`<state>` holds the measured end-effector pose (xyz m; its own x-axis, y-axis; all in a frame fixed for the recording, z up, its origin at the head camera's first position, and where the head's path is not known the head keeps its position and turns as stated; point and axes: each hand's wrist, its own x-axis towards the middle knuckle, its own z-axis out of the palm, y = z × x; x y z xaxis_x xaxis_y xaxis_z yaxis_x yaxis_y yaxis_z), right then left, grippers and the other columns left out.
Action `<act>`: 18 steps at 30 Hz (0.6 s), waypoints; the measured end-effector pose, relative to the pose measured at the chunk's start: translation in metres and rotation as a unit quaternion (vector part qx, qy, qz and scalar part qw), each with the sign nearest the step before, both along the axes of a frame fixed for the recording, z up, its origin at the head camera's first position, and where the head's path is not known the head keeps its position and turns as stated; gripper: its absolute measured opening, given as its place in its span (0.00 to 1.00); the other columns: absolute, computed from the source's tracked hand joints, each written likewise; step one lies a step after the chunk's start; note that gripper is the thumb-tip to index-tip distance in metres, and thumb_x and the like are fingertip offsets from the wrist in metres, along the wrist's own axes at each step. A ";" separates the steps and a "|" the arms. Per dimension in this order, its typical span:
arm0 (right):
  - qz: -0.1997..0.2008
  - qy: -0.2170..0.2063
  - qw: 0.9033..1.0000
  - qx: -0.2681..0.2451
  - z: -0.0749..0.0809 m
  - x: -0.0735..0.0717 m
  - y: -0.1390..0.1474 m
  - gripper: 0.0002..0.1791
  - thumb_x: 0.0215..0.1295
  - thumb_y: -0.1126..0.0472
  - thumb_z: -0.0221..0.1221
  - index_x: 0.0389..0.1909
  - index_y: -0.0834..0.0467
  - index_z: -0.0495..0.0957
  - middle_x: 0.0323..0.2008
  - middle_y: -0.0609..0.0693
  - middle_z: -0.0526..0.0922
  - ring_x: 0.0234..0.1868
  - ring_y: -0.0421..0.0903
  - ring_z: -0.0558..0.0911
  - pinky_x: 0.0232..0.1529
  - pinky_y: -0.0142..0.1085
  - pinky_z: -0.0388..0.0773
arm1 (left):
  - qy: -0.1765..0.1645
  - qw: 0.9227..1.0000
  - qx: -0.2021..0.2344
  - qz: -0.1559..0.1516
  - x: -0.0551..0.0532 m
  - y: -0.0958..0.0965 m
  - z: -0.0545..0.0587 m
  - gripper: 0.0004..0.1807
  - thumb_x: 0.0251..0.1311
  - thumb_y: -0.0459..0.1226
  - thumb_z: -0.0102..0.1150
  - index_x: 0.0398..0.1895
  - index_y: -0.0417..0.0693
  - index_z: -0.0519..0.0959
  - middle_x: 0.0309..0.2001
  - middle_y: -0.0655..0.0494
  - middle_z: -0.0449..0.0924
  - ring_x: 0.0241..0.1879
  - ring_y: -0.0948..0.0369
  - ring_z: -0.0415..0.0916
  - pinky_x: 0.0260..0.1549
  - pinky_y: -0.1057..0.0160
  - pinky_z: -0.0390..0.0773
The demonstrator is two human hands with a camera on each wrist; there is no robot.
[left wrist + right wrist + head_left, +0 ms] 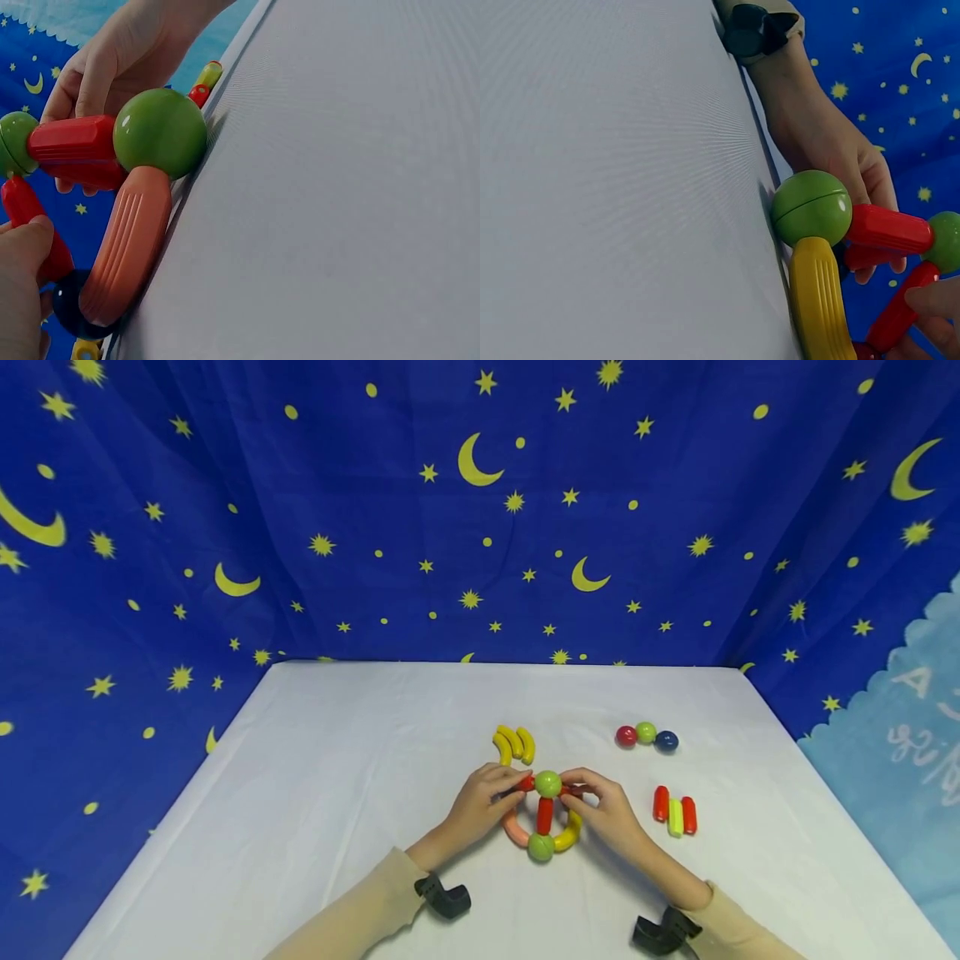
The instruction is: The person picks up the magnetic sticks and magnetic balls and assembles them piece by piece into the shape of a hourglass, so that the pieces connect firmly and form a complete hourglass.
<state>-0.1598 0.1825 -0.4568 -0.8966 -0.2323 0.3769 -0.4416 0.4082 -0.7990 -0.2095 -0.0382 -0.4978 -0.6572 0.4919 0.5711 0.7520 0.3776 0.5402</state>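
A toy frame of balls and rods sits on the table between the hands. My left hand (474, 802) pinches a red rod (36, 229) running from the raised green ball (548, 783) to a dark blue ball (75, 304). My right hand (611, 814) holds the matching red rod (901, 309) on the other side, with a dark red ball (865, 351) at its lower end. Another red rod (545, 816) joins the raised ball to the near green ball (542, 847). From that ball curve an orange rod (129, 247) and a yellow rod (819, 300).
Several yellow curved rods (513, 743) lie behind the left hand. Red, green and blue balls (666, 742) stand back right. Two red rods and a yellow-green rod (676, 818) lie right of the right hand. A starry blue curtain (405, 510) borders the white table (360, 735).
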 end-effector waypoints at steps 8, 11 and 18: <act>0.005 0.016 1.000 0.008 0.010 0.004 -0.005 0.11 0.60 0.73 0.59 0.44 0.65 0.79 0.40 0.58 0.85 0.41 0.52 0.82 0.45 0.38 0.81 | -0.021 0.999 -0.022 0.014 -0.002 0.002 -0.002 0.18 0.61 0.40 0.60 0.53 0.47 0.80 0.44 0.56 0.83 0.48 0.60 0.76 0.49 0.59 0.75; 0.004 0.018 1.000 0.007 0.009 0.004 -0.005 0.11 0.60 0.74 0.59 0.44 0.65 0.79 0.41 0.58 0.85 0.41 0.52 0.82 0.45 0.40 0.81 | -0.025 0.999 -0.022 0.014 -0.002 0.003 -0.002 0.16 0.61 0.40 0.61 0.52 0.47 0.81 0.45 0.56 0.84 0.49 0.60 0.76 0.51 0.58 0.75; 0.003 0.025 1.000 0.008 0.010 0.005 -0.006 0.11 0.59 0.75 0.59 0.43 0.66 0.79 0.39 0.59 0.85 0.39 0.47 0.82 0.44 0.41 0.81 | -0.039 0.999 -0.014 0.014 -0.001 0.002 -0.001 0.15 0.60 0.40 0.61 0.50 0.47 0.81 0.46 0.55 0.84 0.50 0.59 0.76 0.52 0.57 0.74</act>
<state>-0.1553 0.1768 -0.4469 -0.8752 -0.2436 0.4180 -0.4837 0.4179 -0.7690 -0.2101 -0.0365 -0.4983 -0.7129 0.4883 0.5033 0.6970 0.4138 0.5857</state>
